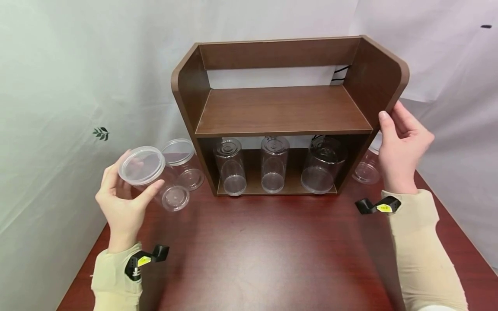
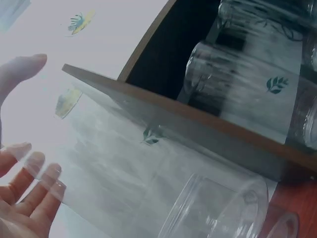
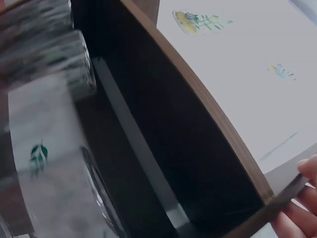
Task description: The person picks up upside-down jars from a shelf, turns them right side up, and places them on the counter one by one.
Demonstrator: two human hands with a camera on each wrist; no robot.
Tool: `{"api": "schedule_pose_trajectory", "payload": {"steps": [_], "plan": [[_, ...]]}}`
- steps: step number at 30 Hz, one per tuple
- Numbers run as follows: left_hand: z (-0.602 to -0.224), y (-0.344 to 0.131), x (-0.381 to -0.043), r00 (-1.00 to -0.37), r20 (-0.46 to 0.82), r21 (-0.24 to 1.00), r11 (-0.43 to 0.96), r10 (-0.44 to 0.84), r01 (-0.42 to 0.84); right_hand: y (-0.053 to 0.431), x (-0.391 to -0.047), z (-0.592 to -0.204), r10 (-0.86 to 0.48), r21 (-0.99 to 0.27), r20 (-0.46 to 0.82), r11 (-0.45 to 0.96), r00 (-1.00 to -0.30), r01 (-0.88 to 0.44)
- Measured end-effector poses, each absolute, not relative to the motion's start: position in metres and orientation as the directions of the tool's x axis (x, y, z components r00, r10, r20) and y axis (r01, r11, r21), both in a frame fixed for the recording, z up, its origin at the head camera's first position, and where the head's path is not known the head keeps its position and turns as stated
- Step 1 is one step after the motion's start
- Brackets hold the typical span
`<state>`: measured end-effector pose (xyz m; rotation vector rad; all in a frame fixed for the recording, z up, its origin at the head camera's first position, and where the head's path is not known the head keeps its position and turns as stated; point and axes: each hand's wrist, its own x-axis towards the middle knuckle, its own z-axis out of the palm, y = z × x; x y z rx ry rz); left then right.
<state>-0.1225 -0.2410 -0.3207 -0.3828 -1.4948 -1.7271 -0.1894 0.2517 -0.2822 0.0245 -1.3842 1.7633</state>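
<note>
At the left in the head view, my left hand (image 1: 120,203) holds a clear plastic jar (image 1: 142,166) by its wide top, thumb on the near side and fingers round the far side. The jar leans, its round base lower and to the right. My right hand (image 1: 406,144) grips the right side panel of a brown wooden shelf (image 1: 280,110), thumb at the front edge, fingers partly hidden behind. In the right wrist view the fingertips (image 3: 308,168) lie along the panel's edge. Three clear jars (image 1: 274,168) stand in the shelf's lower compartment.
Another clear jar (image 1: 180,152) stands left of the shelf, partly behind the held one. One more jar (image 1: 365,168) stands right of the shelf, partly covered by my right hand. A reddish-brown table (image 1: 264,250) lies beneath, with white cloth (image 1: 78,65) around it.
</note>
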Motion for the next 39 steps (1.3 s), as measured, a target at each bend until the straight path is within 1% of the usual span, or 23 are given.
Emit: {"api": "schedule_pose_trajectory", "payload": {"steps": [2,4,8,10,11,16,20,27,29,34,39], "plan": [[-0.317,-0.241,-0.12,-0.637,0.667,0.707,0.057,-0.386,0.705,0.257,-0.191,-0.283,0.597,-0.791,0.505,0.031,-0.624,-0.611],[-0.314,-0.244,-0.118,-0.645,0.648,0.738,0.122,-0.405,0.664,0.261,-0.19,-0.283,0.587,-0.806,0.518,0.092,-0.622,-0.585],[-0.312,-0.251,-0.118,-0.658,0.612,0.79,0.303,-0.439,0.532,0.263,-0.188,-0.28,0.567,-0.821,0.551,0.235,-0.613,-0.521],[-0.311,-0.253,-0.117,-0.662,0.595,0.803,0.365,-0.455,0.471,0.264,-0.187,-0.279,0.552,-0.817,0.568,0.29,-0.61,-0.498],[-0.31,-0.253,-0.117,-0.662,0.595,0.801,0.399,-0.456,0.446,0.264,-0.186,-0.278,0.546,-0.816,0.573,0.306,-0.611,-0.491],[-0.314,-0.258,-0.119,-0.656,0.57,0.809,0.477,-0.495,0.344,0.264,-0.185,-0.276,0.533,-0.814,0.579,0.341,-0.616,-0.47],[-0.327,-0.272,-0.13,-0.67,0.507,0.84,0.485,-0.542,0.243,0.264,-0.184,-0.275,0.532,-0.816,0.576,0.339,-0.62,-0.468],[-0.347,-0.299,-0.148,-0.725,0.344,0.889,0.455,-0.596,0.048,0.264,-0.183,-0.276,0.532,-0.818,0.575,0.356,-0.621,-0.452],[-0.351,-0.303,-0.154,-0.74,0.3,0.899,0.437,-0.602,0.01,0.264,-0.183,-0.276,0.533,-0.816,0.577,0.362,-0.619,-0.45],[-0.357,-0.314,-0.169,-0.763,0.214,0.924,0.381,-0.609,-0.044,0.265,-0.183,-0.277,0.529,-0.811,0.586,0.382,-0.614,-0.444],[-0.36,-0.325,-0.188,-0.773,0.186,0.936,0.348,-0.606,-0.048,0.265,-0.183,-0.277,0.528,-0.813,0.582,0.384,-0.618,-0.438]]}}
